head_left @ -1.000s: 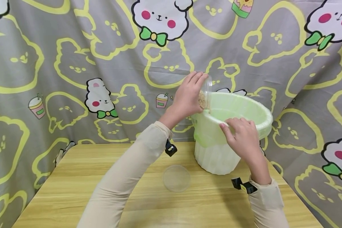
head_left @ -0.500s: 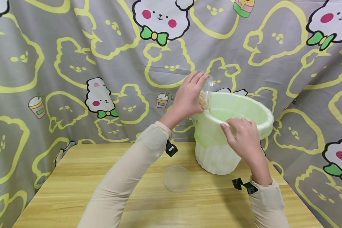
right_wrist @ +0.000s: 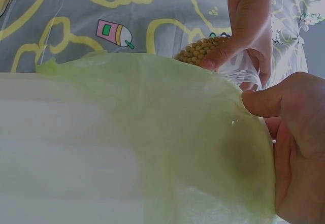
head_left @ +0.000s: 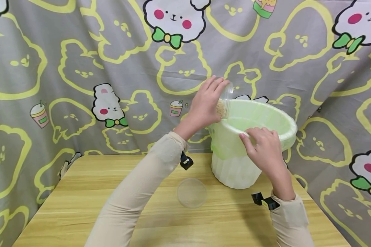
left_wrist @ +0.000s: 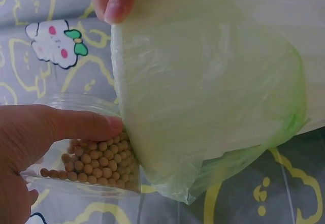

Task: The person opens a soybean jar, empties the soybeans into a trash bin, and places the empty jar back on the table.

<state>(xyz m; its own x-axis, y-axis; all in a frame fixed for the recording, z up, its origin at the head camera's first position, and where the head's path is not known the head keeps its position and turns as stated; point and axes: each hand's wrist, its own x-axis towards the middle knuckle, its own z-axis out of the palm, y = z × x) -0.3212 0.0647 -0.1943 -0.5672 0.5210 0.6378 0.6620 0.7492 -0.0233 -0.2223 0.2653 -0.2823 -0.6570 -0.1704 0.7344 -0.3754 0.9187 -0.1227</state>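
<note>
In the head view my left hand (head_left: 204, 104) grips a clear plastic jar (head_left: 228, 91), tipped on its side at the left rim of a white bin (head_left: 235, 171). Round tan beans, like soybeans (left_wrist: 99, 163), are heaped along the jar's lower side toward its mouth. The left thumb lies across the jar wall. A thin pale green bag (head_left: 235, 144) lines the bin and folds over its rim. My right hand (head_left: 266, 151) holds the near rim through the bag, thumb outside and fingers over the inside. The bin's bottom is hidden.
A clear round lid (head_left: 191, 193) lies flat on the wooden table (head_left: 111, 185), left of the bin and in front of it. Close behind the bin hangs a grey patterned curtain (head_left: 136, 75).
The jar in my left hand has tipped slightly further over the rim. The right hand, bin and lid stay in place.
</note>
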